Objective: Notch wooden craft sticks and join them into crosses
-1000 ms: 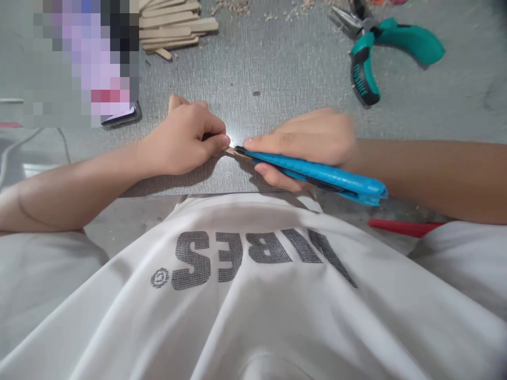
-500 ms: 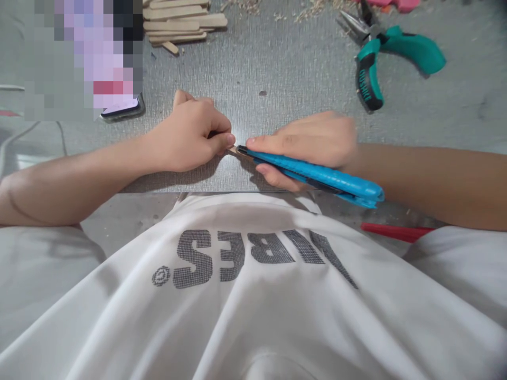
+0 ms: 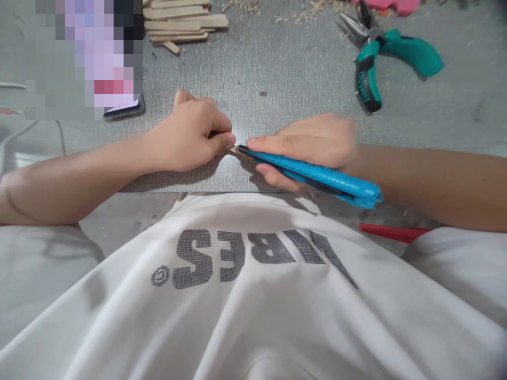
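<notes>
My left hand [image 3: 198, 129] is closed near the table's front edge, pinching a small wooden stick [image 3: 232, 150] whose short end pokes out past the thumb. Most of that stick is hidden under the fingers. From the right, my right hand [image 3: 312, 142] grips a blue utility knife [image 3: 317, 171], index finger laid along its top. The knife's black tip meets the stick's exposed end, close to my left thumb. Its handle slants down to the right, beyond the table edge.
Several flat wooden craft sticks [image 3: 178, 24] lie piled at the back left, beside a phone [image 3: 125, 110] partly masked by blur. Teal-handled pliers [image 3: 372, 58] rest at the back right, near a pink object [image 3: 400, 6]. Wood shavings [image 3: 312, 10] are scattered at the back. A red bar [image 3: 392, 232] shows below the table.
Both hands, the stick and the knife keep nearly the same places. The whole view has shifted very slightly.
</notes>
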Tool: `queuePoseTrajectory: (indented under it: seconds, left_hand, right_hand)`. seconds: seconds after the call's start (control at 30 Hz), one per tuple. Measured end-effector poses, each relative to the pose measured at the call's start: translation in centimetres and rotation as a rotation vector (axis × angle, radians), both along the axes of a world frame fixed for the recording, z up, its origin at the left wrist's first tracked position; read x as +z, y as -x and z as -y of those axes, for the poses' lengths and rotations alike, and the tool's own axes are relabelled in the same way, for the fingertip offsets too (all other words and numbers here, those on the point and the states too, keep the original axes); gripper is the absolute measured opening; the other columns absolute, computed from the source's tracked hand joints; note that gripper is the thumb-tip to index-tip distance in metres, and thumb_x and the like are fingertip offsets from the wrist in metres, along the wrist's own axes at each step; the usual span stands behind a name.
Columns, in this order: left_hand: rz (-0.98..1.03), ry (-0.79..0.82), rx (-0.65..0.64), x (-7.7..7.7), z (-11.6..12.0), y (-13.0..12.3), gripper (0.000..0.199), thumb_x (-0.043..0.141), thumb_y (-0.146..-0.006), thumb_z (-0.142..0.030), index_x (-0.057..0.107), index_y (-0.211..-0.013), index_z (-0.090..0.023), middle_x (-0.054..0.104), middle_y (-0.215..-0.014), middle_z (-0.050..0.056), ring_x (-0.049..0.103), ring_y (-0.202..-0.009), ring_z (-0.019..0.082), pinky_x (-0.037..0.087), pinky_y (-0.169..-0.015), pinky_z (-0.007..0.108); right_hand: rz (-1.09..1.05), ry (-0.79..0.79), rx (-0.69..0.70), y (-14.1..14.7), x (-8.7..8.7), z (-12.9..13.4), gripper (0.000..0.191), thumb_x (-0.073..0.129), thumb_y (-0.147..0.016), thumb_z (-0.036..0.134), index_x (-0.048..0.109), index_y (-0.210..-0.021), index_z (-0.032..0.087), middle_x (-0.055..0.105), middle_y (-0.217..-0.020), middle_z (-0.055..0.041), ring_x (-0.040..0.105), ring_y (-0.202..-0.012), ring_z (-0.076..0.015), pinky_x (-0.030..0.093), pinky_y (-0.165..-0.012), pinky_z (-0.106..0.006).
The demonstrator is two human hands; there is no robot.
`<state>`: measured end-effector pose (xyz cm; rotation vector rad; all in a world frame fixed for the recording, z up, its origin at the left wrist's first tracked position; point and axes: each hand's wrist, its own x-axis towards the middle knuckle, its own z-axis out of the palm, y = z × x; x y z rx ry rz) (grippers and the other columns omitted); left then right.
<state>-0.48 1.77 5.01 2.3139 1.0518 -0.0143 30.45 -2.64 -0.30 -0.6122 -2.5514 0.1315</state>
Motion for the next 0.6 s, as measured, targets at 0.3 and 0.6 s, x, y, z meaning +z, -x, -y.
queuePoseTrajectory:
  seconds: [0.3, 0.6]
  left_hand:
    - [-0.053, -0.001, 0.028, -0.22, -0.01, -0.38, 0.041, 0.058, -0.114, -0.033, 0.067, -0.076, -0.022, 0.071, -0.079, 0.007, 0.075, -0.106, 0.035, 0.042, -0.135, 0.080]
    - [-0.027, 0.003, 0.025, -0.22, 0.07, -0.34, 0.042, 0.058, -0.115, -0.033, 0.063, -0.074, -0.024, 0.072, -0.081, 0.007, 0.071, -0.103, 0.033, 0.039, -0.132, 0.081]
  right_hand:
    - [-0.012, 0.093, 0.013, 0.40, 0.28, 0.07, 0.044, 0.063, -0.129, 0.039, 0.081, -0.168, 0.030, 0.099, -0.116, -0.0032, 0.093, -0.098, -0.0261, 0.077, -0.095, -0.041]
    - [-0.006, 0.049, 0.005, 0.38, 0.48, 0.24, 0.044, 0.067, -0.127, 0.041, 0.079, -0.168, 0.030, 0.098, -0.115, -0.0050, 0.095, -0.098, -0.0290, 0.079, -0.091, -0.043]
